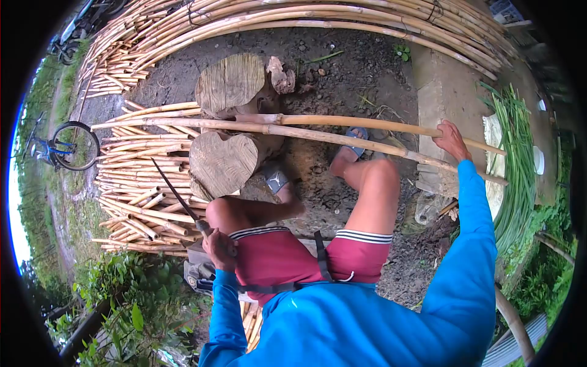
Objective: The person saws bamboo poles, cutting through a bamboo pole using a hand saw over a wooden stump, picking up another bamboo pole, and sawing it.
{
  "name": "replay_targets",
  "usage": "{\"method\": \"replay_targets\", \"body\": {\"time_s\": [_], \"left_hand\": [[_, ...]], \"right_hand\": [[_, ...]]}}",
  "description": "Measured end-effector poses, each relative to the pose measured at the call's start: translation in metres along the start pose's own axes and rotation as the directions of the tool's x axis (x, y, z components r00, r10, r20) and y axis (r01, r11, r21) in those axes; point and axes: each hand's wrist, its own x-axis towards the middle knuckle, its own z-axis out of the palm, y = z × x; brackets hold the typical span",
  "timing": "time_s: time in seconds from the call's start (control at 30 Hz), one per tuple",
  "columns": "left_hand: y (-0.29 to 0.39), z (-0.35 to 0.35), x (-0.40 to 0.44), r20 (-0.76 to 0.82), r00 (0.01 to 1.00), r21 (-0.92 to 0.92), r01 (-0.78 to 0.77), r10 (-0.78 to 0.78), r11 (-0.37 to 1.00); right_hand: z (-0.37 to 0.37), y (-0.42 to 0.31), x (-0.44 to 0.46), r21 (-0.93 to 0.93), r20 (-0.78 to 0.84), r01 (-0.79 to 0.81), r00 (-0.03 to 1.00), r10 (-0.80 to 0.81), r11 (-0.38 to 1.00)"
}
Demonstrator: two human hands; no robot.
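My left hand (219, 248) is closed round the handle of a machete (174, 191), by my left thigh. The long dark blade points up and away to the left, over a pile of cut bamboo. My right hand (451, 140), arm stretched out, grips the upper of two long bamboo poles (361, 123) near its right end. The lower bamboo pole (342, 139) runs just below it, passing under my right wrist. Both poles lie across between two wooden stumps, the far stump (229, 84) and the near stump (223, 160).
Cut bamboo pieces (143, 211) are heaped at the left, below bundled long poles (293, 15) along the top. A bicycle wheel (73, 145) stands far left. Long green leaves (516, 165) lie on a white sack at the right. My sandaled feet are beside the stumps.
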Motion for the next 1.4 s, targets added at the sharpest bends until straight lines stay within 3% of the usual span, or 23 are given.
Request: {"method": "replay_targets", "body": {"time_s": [0.07,0.13,0.27,0.57,0.63,1.0,1.2,1.27,1.3,1.4], "left_hand": [[0.000,0.002,-0.001,-0.013,1.000,0.020,-0.004,0.004,1.000],[0.004,0.006,-0.002,-0.053,0.998,0.061,0.038,-0.035,0.997],[0.004,0.015,-0.004,-0.066,0.997,0.141,-0.017,0.027,0.990],[0.007,0.025,-0.009,-0.092,0.995,0.215,-0.012,0.032,0.977],[0.011,0.031,-0.014,-0.165,0.986,0.282,0.070,-0.023,0.957],[0.005,0.025,-0.005,-0.139,0.990,0.242,0.071,-0.038,0.968],[0.007,0.030,-0.010,-0.111,0.994,0.230,0.020,0.005,0.973],[0.006,0.032,-0.009,-0.108,0.993,0.255,-0.017,0.046,0.967],[0.005,0.031,-0.008,-0.114,0.993,0.246,-0.014,0.043,0.969],[0.001,0.028,-0.006,-0.148,0.989,0.254,0.062,-0.025,0.965]], "right_hand": [[0.009,0.011,-0.007,0.026,-0.037,-0.076,0.996,0.077,0.997],[0.027,0.028,-0.008,0.031,-0.062,-0.061,0.996,0.063,0.998],[0.054,0.036,-0.007,0.050,-0.159,-0.022,0.987,0.029,0.999],[0.074,0.022,-0.002,0.035,-0.118,0.005,0.993,-0.001,0.999],[0.080,0.026,-0.001,0.054,-0.083,0.000,0.997,0.004,0.999],[0.089,0.011,0.020,0.052,-0.057,0.054,0.997,-0.051,0.997],[0.107,-0.008,0.040,0.121,0.070,-0.042,0.997,0.034,0.992],[0.091,-0.034,0.044,0.130,0.245,-0.097,0.968,0.063,0.987],[0.087,-0.047,0.045,0.123,0.243,-0.089,0.968,0.057,0.988],[0.075,-0.092,0.053,0.251,0.016,0.104,0.994,-0.112,0.962]]}}
